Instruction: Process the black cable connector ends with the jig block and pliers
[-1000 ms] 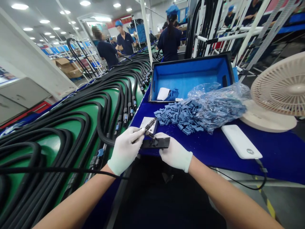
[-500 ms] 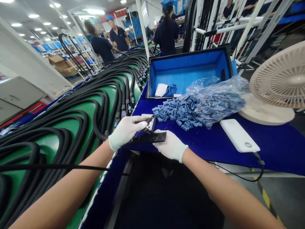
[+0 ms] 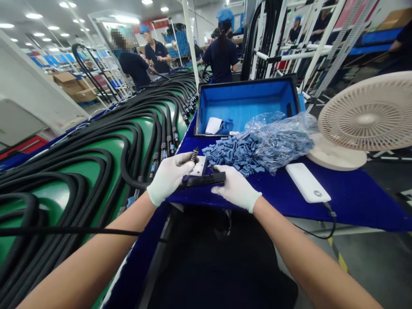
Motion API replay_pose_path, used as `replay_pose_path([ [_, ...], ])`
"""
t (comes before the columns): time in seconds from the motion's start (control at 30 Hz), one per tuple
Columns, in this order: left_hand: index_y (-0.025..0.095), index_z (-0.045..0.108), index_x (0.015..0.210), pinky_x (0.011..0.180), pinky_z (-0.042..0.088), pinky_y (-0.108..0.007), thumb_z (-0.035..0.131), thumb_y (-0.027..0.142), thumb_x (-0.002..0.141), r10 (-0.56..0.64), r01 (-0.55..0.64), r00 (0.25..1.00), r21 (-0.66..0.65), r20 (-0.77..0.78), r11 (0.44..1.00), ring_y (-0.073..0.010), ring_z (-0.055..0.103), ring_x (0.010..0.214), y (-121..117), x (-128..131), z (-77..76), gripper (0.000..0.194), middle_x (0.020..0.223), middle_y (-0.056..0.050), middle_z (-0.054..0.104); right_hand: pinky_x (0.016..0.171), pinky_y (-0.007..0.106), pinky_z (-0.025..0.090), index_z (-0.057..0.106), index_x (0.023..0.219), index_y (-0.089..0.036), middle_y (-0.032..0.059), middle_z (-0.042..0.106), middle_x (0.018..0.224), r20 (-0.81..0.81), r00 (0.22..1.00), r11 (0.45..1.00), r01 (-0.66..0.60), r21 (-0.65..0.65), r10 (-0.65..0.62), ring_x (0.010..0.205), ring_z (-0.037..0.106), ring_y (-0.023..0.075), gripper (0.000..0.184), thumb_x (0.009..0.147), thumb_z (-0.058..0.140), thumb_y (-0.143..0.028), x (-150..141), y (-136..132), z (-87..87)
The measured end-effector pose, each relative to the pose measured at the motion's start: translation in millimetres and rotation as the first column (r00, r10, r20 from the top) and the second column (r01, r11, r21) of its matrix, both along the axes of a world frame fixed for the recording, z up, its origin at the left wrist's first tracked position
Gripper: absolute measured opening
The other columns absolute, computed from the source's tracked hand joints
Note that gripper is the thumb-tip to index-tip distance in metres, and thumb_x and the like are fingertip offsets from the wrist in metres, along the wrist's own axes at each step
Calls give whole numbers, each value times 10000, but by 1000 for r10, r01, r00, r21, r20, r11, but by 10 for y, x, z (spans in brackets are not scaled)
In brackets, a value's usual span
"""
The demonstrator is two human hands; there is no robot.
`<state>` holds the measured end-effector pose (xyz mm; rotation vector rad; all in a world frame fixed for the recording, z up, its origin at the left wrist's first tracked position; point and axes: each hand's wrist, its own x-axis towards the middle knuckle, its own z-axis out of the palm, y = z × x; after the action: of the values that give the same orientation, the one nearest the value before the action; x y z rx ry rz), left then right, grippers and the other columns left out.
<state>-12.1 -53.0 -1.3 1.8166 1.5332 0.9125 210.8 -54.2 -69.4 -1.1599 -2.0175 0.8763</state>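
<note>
Head view, looking down onto a blue table. Left hand, in a white glove, pinched on a dark ribbed piece, tilted upward from between thumb and fingers. Right hand, gloved alike, clamped on the right end of a flat black bar, level just above the front edge of the table. Both hands near each other, with the black bar bridging the gap and its left end close under the left fingers. Cannot tell whether gripped there too, nor whether joined to the ribbed piece.

Just beyond, on the table, a white block with small holes, partly hidden by the left hand. Beside it to the right, a loose heap of blue clips, up against a clear plastic bag of similar parts. Behind these, a blue bin with a black rim, with white paper in the near left corner. Farther right, a beige fan; nearer, a white device trailing a black cable.

Off to the left, long black hoses looped over a green surface. In the background, several people in dark shirts, some in blue caps.
</note>
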Motion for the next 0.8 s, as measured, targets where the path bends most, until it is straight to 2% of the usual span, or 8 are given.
replay_pose_path([
  [0.07, 224, 712, 1275, 1055, 486, -343, 607, 340, 919, -92, 92, 996, 8, -7, 996, -254, 672, 1165, -57, 12, -11, 389, 1238, -6, 741, 876, 375, 564, 611, 1201, -189, 75, 724, 1085, -239, 971, 986, -24, -166, -17, 957, 696, 237, 538, 707, 808, -271, 2, -31, 50],
  [0.2, 254, 721, 1269, 1102, 456, -376, 656, 302, 888, -273, 271, 960, -40, -56, 962, -258, 651, 1199, -99, 30, -96, 390, 1248, -6, 729, 735, 380, 618, 587, 1096, -175, 19, 719, 801, -552, 821, 873, -158, -461, -144, 706, 726, 207, 402, 735, 760, -221, -91, -81, 55],
  [0.37, 236, 785, 1092, 975, 519, -370, 669, 231, 877, -322, 324, 939, -2, -124, 946, -238, 668, 1054, -88, 52, -222, 244, 1113, -42, 720, 759, 418, 640, 548, 1071, -185, -1, 710, 822, -703, 698, 815, -323, -481, -138, 715, 750, 221, 478, 659, 779, -116, -202, -50, -76],
  [0.5, 204, 786, 1077, 882, 533, -379, 634, 241, 918, -385, 410, 906, 145, -172, 900, -230, 652, 968, -82, 10, -316, 223, 1010, -81, 682, 710, 436, 642, 529, 1079, -187, -13, 707, 776, -728, 681, 774, -418, -476, -80, 673, 745, 234, 534, 619, 776, -78, -236, -5, -143],
  [0.57, 219, 781, 1095, 875, 527, -380, 644, 253, 913, -432, 459, 884, 147, -181, 876, -230, 643, 967, -41, -32, -361, 231, 996, -76, 671, 684, 434, 638, 527, 1053, -187, -15, 705, 738, -725, 686, 763, -438, -475, -57, 655, 741, 242, 512, 615, 764, -66, -237, -3, -130],
  [0.63, 245, 715, 1246, 872, 532, -368, 717, 254, 846, -412, 420, 905, 66, -107, 905, -223, 647, 962, 37, -60, -397, 400, 1029, -55, 669, 679, 421, 634, 539, 997, -187, -18, 702, 728, -707, 705, 780, -414, -470, -52, 648, 736, 236, 460, 611, 750, -54, -239, -12, -96],
  [0.73, 245, 414, 1540, 799, 549, -329, 828, 224, 679, -297, 299, 954, -132, 36, 945, -189, 657, 851, 167, -45, -422, 956, 1057, -31, 664, 664, 391, 628, 569, 915, -183, -28, 689, 722, -671, 739, 834, -327, -444, -67, 622, 716, 212, 400, 588, 739, -27, -247, -15, -60],
  [0.8, 218, 345, 1572, 774, 543, -318, 841, 221, 625, -243, 247, 969, -180, 44, 952, -181, 652, 802, 183, -4, -419, 1069, 1000, -16, 669, 637, 389, 625, 578, 906, -183, -33, 682, 715, -675, 731, 840, -299, -453, -104, 601, 706, 210, 399, 579, 741, -22, -252, -1, -71],
])
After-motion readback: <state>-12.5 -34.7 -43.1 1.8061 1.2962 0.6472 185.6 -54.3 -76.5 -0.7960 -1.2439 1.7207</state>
